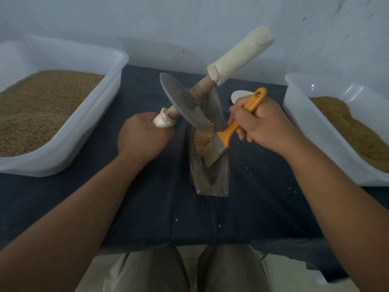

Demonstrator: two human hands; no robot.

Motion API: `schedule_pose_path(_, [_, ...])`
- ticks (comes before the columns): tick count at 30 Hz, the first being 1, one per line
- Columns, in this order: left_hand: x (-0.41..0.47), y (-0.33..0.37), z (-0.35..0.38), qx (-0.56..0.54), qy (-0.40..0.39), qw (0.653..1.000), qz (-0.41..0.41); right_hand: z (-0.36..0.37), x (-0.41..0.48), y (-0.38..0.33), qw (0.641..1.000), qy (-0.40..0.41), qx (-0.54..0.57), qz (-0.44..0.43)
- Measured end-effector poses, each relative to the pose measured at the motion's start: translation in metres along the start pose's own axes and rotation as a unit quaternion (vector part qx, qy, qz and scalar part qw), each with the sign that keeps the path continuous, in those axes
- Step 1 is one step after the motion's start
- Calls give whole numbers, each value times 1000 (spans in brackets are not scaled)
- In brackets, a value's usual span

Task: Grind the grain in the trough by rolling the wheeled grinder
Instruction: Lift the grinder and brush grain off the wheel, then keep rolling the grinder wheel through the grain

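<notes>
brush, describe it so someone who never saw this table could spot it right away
On the dark blue cloth, between the left tub and right tub of grain, lies a narrow metal trough. The brush leans into it, gripped by the right hand. It is the only orange-handled thing, with pale bristles, unlike the grey wheeled grinder beside it.

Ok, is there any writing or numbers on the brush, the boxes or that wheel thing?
No text to quote: nothing here carries readable words, numbers or signs.
brush: plain orange handle, no brand.
left tub and right tub: blank plastic walls.
wheeled grinder: white wrap and metal wheel, unmarked.
trough: bare metal.
</notes>
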State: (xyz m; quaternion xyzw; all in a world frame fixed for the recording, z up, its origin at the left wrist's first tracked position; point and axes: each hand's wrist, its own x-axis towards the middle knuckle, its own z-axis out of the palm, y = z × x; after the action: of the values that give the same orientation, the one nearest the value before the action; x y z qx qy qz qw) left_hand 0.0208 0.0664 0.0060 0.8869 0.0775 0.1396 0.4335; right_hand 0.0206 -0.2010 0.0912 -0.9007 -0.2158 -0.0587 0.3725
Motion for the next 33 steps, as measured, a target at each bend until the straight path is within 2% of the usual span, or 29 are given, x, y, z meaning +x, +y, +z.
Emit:
schedule_pose_path(5, [-1,1,0,4,-6,1000,4,-22,-10,-1,992,108,71,1])
schedule_pose_path(11, [-1,0,-1,11,1,1000,2,-19,-30,6,993,108,43,-2])
schedule_pose_path(16, [0,-3,2,27,13,1000,-2,-18,-56,22,980,164,114,-26])
schedule_pose_path(17, [0,-4,2,29,13,1000,-1,-21,-62,31,978,179,102,-32])
schedule_pose_path(19, [0,-4,3,34,8,999,0,-29,-76,54,982,187,0,-39])
schedule_pose_path(22, [0,-3,5,50,7,999,0,-41,-99,89,976,106,-190,-3])
schedule_pose_path(25, [-1,-2,6,72,11,997,7,-46,-117,112,947,-10,-321,13])
schedule_pose_path(29, [-2,-5,8,118,20,993,22,-56,-128,116,890,-172,-409,105])
schedule_pose_path(30, [-2,-7,9,136,26,990,29,-57,-128,114,878,-198,-423,106])
schedule_pose_path(31, [-2,-8,9,155,33,987,39,-57,-128,108,874,-201,-431,99])
schedule_pose_path(32, [-1,-9,10,171,41,983,51,-58,-126,101,884,-166,-430,73])
schedule_pose_path(33, [0,-9,11,184,48,980,64,-59,-122,92,905,-95,-413,28])
